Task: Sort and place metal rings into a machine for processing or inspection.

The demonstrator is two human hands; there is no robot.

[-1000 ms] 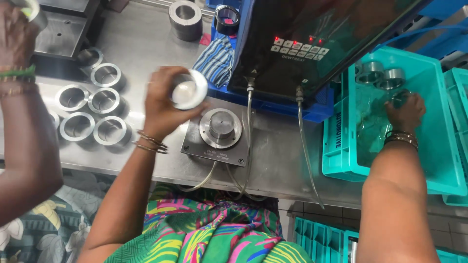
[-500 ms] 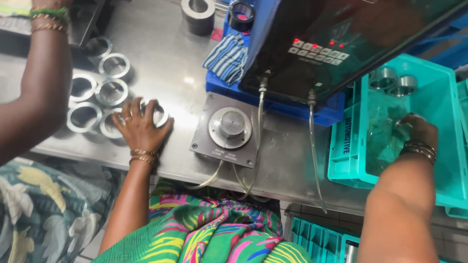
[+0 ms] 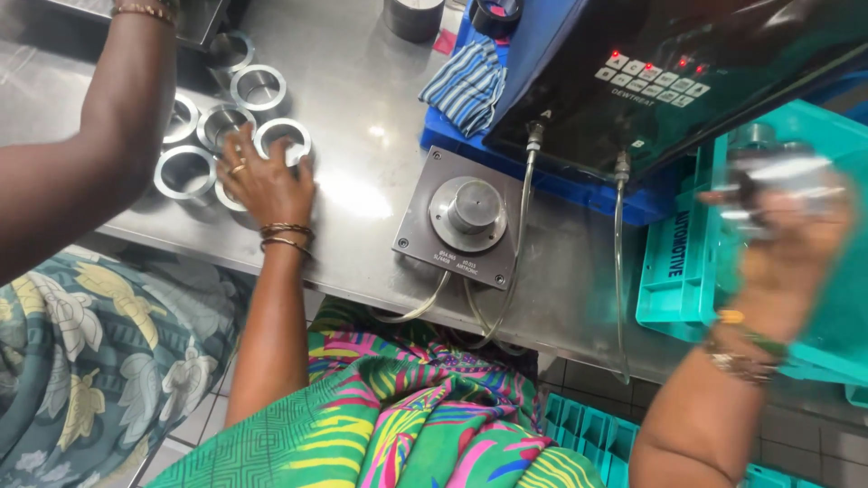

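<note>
My left hand (image 3: 264, 183) rests flat on the steel table (image 3: 362, 199), fingers spread over a metal ring (image 3: 283, 137) in a cluster of several rings (image 3: 185, 170). My right hand (image 3: 785, 244) is lifted over the teal crate (image 3: 680, 271) and grips a shiny metal ring (image 3: 778, 181), blurred by motion. Between my hands sits a grey square base plate with a round metal post (image 3: 467, 212), two hoses running from it.
Another person's arm (image 3: 99, 145) reaches in from the left over the rings. A dark control unit with red lights (image 3: 669, 81) stands on a blue tray (image 3: 561, 181). A striped cloth (image 3: 470, 86) lies behind. Another teal crate (image 3: 588, 434) sits below.
My left hand set a ring down among the cluster and now lies on it. My right hand rose out of the teal crate holding a ring. The other person's arm moved in closer.
</note>
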